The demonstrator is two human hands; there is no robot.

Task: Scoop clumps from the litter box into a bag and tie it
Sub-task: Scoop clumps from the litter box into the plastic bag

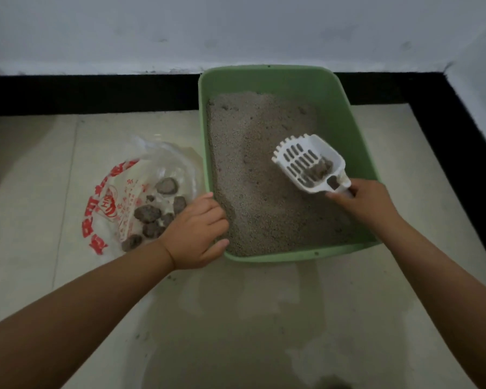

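A green litter box (345,116) filled with grey litter stands on the tiled floor against the wall. My right hand (368,202) grips the handle of a white slotted scoop (295,155), raised over the litter with a dark clump (319,169) in its bowl. My left hand (198,231) grips the near left corner of the box, fingers curled over the rim. Left of the box lies an open clear plastic bag (118,192) with red print, holding several dark clumps (148,213).
A black baseboard strip (90,92) runs along the grey wall behind and turns down the right side. Pale floor tiles (236,318) spread in front of the box, with a few litter grains scattered on them.
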